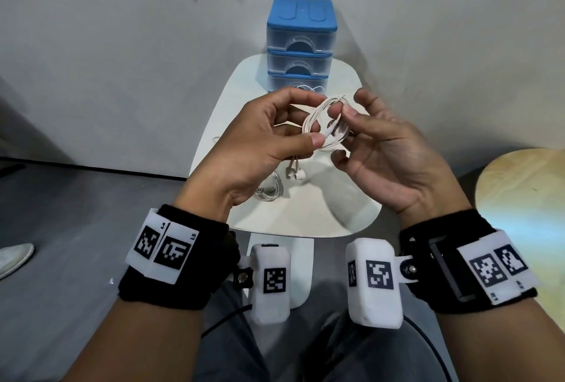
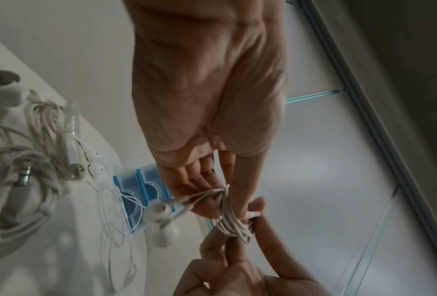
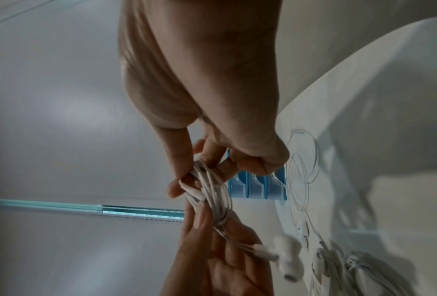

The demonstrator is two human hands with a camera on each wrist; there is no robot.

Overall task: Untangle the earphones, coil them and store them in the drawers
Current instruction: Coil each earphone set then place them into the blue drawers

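Both hands hold one coil of white earphone cable [image 1: 319,125] above the white table [image 1: 336,207]. My left hand [image 1: 310,120] grips the coil between thumb and curled fingers; two earbuds [image 1: 296,172] dangle below it. My right hand [image 1: 339,132] pinches the cable at the coil's right side. The left wrist view shows the coil [image 2: 229,218] wound round the left fingers and the earbuds [image 2: 161,222] hanging blurred. In the right wrist view the thumb and fingers pinch the coil [image 3: 212,192]. The blue drawer unit [image 1: 301,45] stands at the table's back, all three drawers closed.
A second, coiled pair of earphones [image 1: 270,189] lies on the table under my left hand. A loose thin pair [image 1: 305,88] lies in front of the bottom drawer. A round wooden stool [image 1: 519,195] stands at the right, and a shoe [image 1: 15,256] lies on the floor at the left.
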